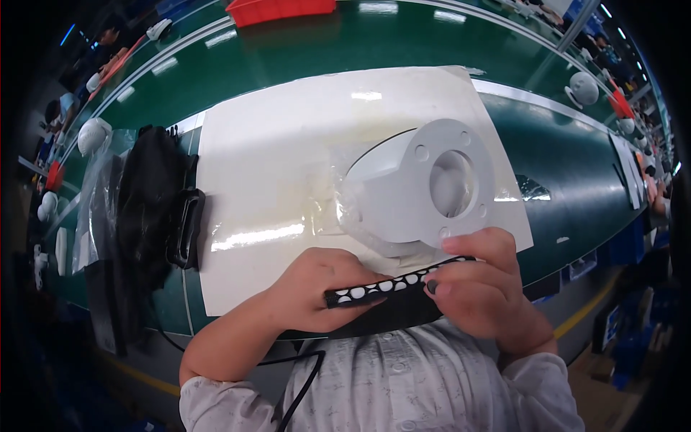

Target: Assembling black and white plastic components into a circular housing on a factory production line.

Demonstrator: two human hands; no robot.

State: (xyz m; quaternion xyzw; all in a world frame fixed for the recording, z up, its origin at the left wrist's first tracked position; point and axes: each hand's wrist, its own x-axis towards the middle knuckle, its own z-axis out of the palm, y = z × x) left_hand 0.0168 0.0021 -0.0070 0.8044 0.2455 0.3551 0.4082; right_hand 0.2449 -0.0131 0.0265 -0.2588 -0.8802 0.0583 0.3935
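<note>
My left hand (320, 284) is closed around one end of a black strip (381, 286) dotted with white circles, held near the bench's front edge. The strip's other end runs up to my right hand (479, 288). Between that hand's thumb and finger, a small dark round pad (432, 286) is pinched. Just beyond my hands lies a white plastic housing (396, 191) with a ring-shaped base, its large round opening facing up. Small round recesses (422, 153) sit around the ring. Clear plastic film (327, 205) lies beside and under the housing.
A cream sheet (252, 173) covers the middle of the green bench. Black bags or cloth (147, 194) and clear plastic wrap (97, 187) are heaped on the left. A red bin (281, 9) stands at the far side. A black cable (309, 385) hangs before my body.
</note>
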